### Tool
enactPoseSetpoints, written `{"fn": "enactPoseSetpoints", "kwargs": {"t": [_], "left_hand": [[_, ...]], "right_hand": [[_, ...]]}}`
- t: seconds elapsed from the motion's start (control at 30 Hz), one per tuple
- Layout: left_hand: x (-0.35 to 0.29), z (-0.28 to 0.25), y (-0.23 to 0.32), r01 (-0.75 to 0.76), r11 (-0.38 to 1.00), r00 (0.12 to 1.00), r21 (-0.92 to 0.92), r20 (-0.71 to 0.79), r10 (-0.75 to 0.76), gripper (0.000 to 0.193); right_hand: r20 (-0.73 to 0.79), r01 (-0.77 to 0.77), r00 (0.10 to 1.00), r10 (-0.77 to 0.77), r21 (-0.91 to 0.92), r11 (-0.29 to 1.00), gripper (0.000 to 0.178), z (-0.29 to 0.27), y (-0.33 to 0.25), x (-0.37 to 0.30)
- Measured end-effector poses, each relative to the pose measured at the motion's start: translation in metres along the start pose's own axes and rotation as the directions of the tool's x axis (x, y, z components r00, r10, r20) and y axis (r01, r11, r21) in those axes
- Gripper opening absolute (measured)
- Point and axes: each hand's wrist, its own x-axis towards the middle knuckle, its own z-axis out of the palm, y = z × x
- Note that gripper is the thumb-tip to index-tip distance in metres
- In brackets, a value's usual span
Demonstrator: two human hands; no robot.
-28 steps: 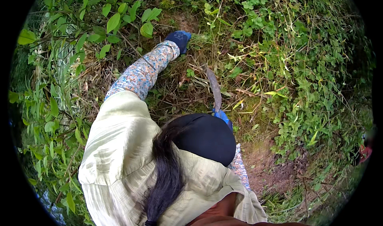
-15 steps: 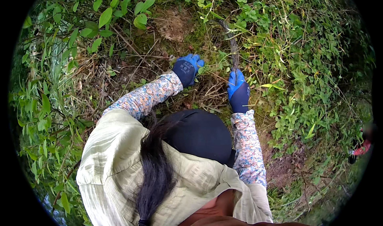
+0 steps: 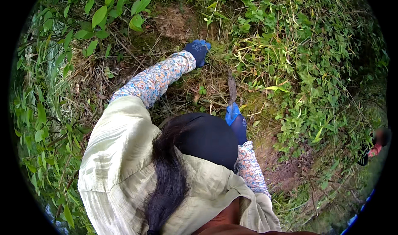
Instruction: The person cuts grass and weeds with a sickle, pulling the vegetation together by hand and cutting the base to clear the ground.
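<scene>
My left hand, in a dark blue glove with lighter blue palm and fingers, is closed on a tuft of grass beside a bare soil patch. The stems inside its curled fingers are mostly hidden. Lower and to the right, my right hand wears a matching glove. It grips a dark, narrow sickle, whose far end points away from me into the grass. Between the two hands lies dry, flattened straw. Both forearms have flowered sleeves.
Leafy shrub branches hang at the upper left. Dense low greenery covers the slope on the right. Bare brown soil shows ahead. Another person, in red, is at the far right edge.
My right hand has drawn the sickle back toward me and slightly left. My left hand has reached a little farther forward, its arm straighter.
</scene>
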Motion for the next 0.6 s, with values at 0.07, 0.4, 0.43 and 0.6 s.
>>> {"fn": "enactPoseSetpoints", "kwargs": {"t": [0.07,0.4,0.43,0.6], "left_hand": [[-0.055,0.019,0.029,-0.045,0.998,0.982,0.045,0.186,0.036,0.067],[-0.11,0.034,0.059,-0.169,0.986,0.985,0.01,0.047,0.168,0.078],[-0.093,0.022,0.059,-0.145,0.988,0.989,0.054,0.002,0.145,0.078],[0.006,0.029,0.054,-0.02,0.994,0.96,-0.103,-0.281,-0.01,0.091]], "right_hand": [[0.026,-0.086,0.996,0.083,0.148,0.985,0.032,-0.009,0.008,-0.058],[-0.207,-0.259,0.92,0.333,0.318,0.912,0.029,-0.046,0.006,-0.05],[-0.259,-0.175,0.946,0.195,0.097,0.98,0.029,-0.052,-0.014,-0.017],[-0.185,0.024,0.978,-0.1,-0.373,0.927,0.037,-0.035,-0.012,0.06]]}}
